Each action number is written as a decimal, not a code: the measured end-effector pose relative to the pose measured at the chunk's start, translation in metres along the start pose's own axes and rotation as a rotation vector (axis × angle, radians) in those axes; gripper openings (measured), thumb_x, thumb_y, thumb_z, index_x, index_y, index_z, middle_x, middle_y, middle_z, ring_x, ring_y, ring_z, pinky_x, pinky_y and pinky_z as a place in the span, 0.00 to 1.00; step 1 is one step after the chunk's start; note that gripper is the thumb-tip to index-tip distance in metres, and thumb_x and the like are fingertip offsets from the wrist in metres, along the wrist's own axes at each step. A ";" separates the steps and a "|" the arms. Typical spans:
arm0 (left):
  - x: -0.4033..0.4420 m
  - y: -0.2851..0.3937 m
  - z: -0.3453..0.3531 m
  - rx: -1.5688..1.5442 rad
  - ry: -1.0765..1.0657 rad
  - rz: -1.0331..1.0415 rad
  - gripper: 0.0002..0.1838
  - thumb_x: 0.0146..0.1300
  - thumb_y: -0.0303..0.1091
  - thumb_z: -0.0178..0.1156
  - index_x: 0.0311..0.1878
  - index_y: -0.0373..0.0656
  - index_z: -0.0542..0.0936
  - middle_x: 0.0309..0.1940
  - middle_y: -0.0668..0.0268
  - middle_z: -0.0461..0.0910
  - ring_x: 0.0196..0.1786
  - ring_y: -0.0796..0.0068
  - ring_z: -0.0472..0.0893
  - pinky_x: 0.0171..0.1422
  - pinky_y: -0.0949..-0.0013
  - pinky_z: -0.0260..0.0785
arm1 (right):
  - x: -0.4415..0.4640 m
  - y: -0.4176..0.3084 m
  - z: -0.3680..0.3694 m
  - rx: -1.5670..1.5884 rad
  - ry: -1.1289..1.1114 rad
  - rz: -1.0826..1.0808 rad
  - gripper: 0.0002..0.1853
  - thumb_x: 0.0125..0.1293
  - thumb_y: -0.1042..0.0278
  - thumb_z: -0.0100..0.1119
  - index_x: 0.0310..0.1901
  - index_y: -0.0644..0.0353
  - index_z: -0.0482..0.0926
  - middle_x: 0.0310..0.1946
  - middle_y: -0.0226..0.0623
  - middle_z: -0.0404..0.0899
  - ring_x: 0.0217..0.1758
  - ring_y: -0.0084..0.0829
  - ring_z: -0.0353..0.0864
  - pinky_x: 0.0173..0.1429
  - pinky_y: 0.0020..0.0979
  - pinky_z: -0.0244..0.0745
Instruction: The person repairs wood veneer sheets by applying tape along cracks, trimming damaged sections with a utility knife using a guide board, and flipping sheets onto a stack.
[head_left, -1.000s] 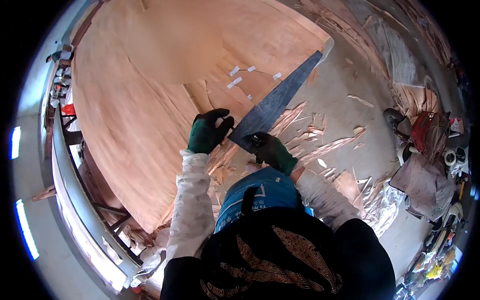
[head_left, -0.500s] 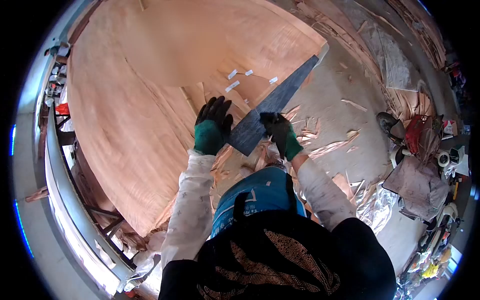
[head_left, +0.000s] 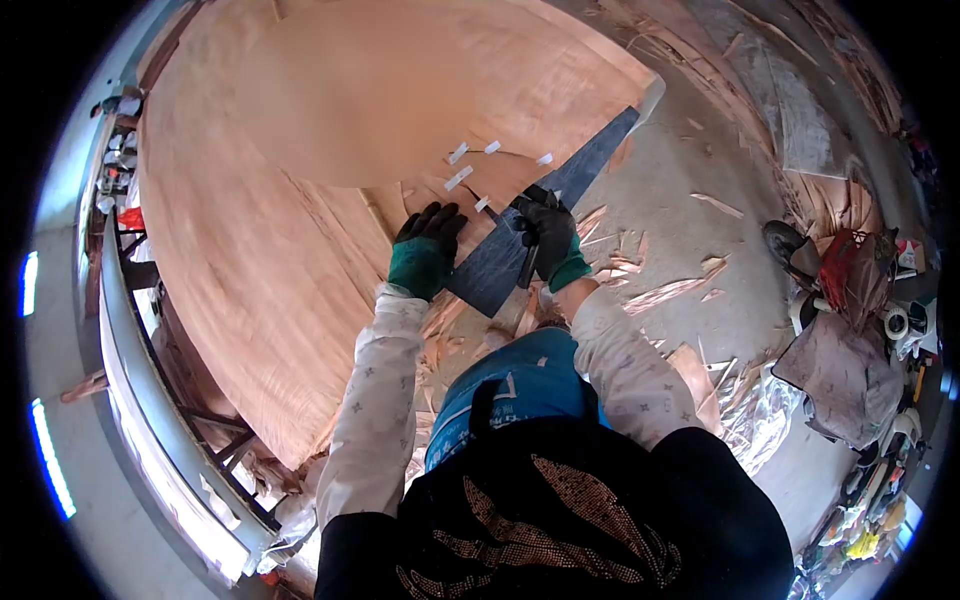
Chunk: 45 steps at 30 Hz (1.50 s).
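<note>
A large thin wood veneer sheet [head_left: 250, 260] spreads out before me, with several white tape pieces [head_left: 458, 178] near its right edge. Along that edge lies a long dark grey strip [head_left: 487, 276], running up to the right. My left hand [head_left: 428, 250], in a black and green glove, rests flat on the veneer beside the strip's lower end, fingers stretched. My right hand [head_left: 548, 235], gloved alike, is closed over the strip's middle. From it a dark-handled tool [head_left: 526, 268] sticks out downward; its working end is hidden by the fingers.
Torn veneer scraps [head_left: 665, 290] litter the grey floor at right. Beyond them stand a red basket [head_left: 838, 268] and a cloth-covered item [head_left: 840, 380]. A dark metal frame [head_left: 215, 425] runs along the left. Part of the sheet's far area is blurred.
My right hand has moved up and left, from the strip's right side to over its middle, and the dark handle now shows below it. My left hand stays nearly in place.
</note>
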<state>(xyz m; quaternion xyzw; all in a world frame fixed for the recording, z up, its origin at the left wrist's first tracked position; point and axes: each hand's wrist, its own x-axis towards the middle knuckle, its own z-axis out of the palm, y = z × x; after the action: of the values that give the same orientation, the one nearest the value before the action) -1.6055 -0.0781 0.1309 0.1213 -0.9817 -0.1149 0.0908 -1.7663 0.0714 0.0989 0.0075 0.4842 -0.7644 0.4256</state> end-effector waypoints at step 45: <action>-0.066 0.042 -0.035 0.212 0.319 -0.503 0.32 0.57 0.48 0.60 0.63 0.43 0.70 0.65 0.54 0.67 0.67 0.51 0.65 0.69 0.47 0.53 | 0.012 0.027 -0.098 -0.071 0.077 0.124 0.15 0.61 0.62 0.57 0.50 0.52 0.77 0.34 0.27 0.82 0.31 0.23 0.81 0.22 0.23 0.63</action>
<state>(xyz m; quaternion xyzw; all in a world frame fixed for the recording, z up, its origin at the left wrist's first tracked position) -1.5441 -0.0278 0.1648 0.3855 -0.9009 -0.0103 0.1991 -1.7958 0.1322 0.0222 0.0517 0.5254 -0.7183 0.4532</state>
